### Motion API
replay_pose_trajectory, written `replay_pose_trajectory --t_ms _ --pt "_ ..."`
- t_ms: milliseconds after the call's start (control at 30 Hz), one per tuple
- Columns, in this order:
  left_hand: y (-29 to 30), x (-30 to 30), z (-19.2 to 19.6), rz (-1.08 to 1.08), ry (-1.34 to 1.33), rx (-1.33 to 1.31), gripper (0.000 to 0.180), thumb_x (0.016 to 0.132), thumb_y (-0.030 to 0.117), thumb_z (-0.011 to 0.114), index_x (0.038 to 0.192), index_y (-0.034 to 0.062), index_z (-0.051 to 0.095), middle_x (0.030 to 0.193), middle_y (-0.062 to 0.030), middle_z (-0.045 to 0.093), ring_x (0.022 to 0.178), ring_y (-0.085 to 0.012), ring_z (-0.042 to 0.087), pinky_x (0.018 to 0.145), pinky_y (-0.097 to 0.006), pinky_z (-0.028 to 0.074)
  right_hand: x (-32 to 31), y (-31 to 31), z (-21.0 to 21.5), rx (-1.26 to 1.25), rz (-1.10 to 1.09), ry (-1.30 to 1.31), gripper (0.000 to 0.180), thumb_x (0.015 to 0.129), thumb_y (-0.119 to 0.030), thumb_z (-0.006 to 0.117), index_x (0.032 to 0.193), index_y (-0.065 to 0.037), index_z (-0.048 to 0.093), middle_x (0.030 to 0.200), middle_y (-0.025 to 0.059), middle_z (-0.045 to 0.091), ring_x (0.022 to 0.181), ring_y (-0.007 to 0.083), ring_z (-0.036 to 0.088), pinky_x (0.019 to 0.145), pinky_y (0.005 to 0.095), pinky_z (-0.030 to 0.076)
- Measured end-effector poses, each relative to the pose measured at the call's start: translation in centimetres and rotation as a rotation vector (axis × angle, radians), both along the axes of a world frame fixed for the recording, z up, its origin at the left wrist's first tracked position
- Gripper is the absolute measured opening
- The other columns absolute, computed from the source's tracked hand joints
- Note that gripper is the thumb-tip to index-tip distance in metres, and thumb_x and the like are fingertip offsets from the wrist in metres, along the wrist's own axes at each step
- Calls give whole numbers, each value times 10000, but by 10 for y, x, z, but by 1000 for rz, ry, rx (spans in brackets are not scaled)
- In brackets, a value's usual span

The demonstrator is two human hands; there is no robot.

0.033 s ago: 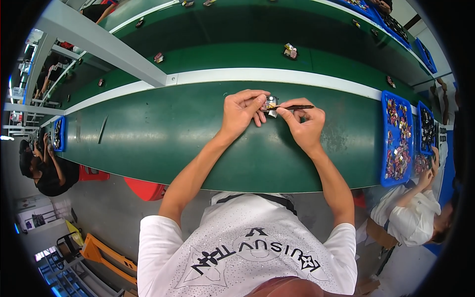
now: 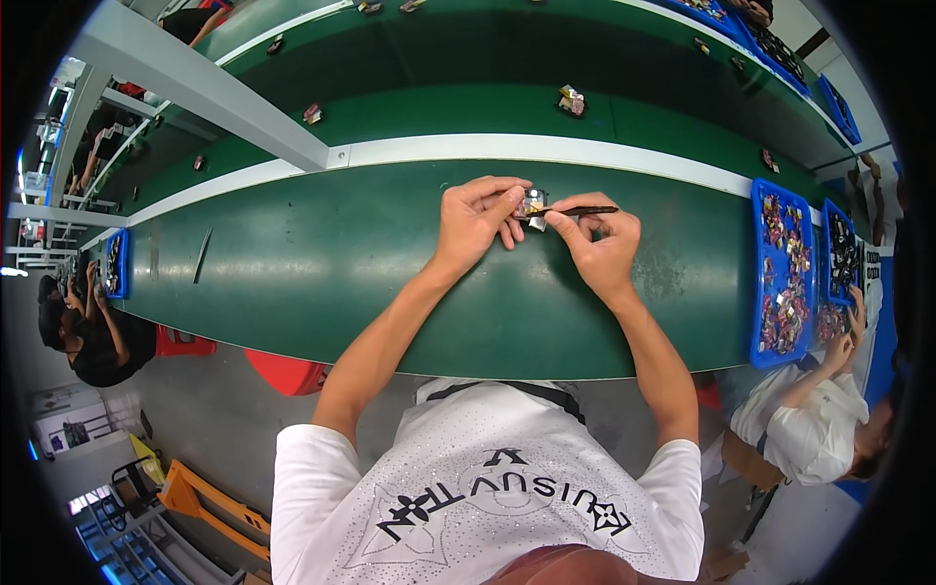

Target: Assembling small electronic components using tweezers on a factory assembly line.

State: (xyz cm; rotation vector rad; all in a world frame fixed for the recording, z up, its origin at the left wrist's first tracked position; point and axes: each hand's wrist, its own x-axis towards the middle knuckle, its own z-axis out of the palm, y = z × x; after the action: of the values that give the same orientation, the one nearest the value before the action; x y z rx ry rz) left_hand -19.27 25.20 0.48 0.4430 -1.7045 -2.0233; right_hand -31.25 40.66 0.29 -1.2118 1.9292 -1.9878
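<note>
Over the green table [image 2: 322, 283], left hand [image 2: 476, 222] pinches a small part [image 2: 534, 199], seemingly steadying it for right hand [image 2: 606, 252], which grips a dark tool [image 2: 589, 211].

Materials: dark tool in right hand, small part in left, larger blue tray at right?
Dark tool: slim, near-black; coated metal or plastic, too small to tell.
Small part: dark edge looks like plastic; bright silvery patches suggest foil or bare metal.
Larger blue tray: probably moulded plastic, judging by the even, saturated colour and raised rim.
</note>
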Motion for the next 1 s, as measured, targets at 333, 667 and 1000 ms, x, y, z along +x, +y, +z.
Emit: replay_pose_trajectory --t_ms 333,667,1000 --pt "-1 0 0 35 -20 -45 225 1008 90 640 1132 -86 705 794 -95 683 586 -147 671 472 -245 528 1 -1 1 -4 -18 144 134 791 -29 845 897 -23 763 675 8 661 450 34 394 435 239 290" --pt "-1 -1 -2 22 -26 -55 228 1008 89 640 1138 -87 702 816 -99 690 592 -145 670 476 -241 528 -1 0 1 26 -33 293 112 781 -20 838 863 -52 767 660 14 658 443 62 419 442 245 318" --pt "1 0 3 -23 -57 -87 244 965 43 682 1175 -82 683 814 -114 714 624 -120 664 473 -238 517 6 -2 8 -104 22 448 121 779 61 789 838 -35 745 836 80 781 468 103 542 472 237 424"
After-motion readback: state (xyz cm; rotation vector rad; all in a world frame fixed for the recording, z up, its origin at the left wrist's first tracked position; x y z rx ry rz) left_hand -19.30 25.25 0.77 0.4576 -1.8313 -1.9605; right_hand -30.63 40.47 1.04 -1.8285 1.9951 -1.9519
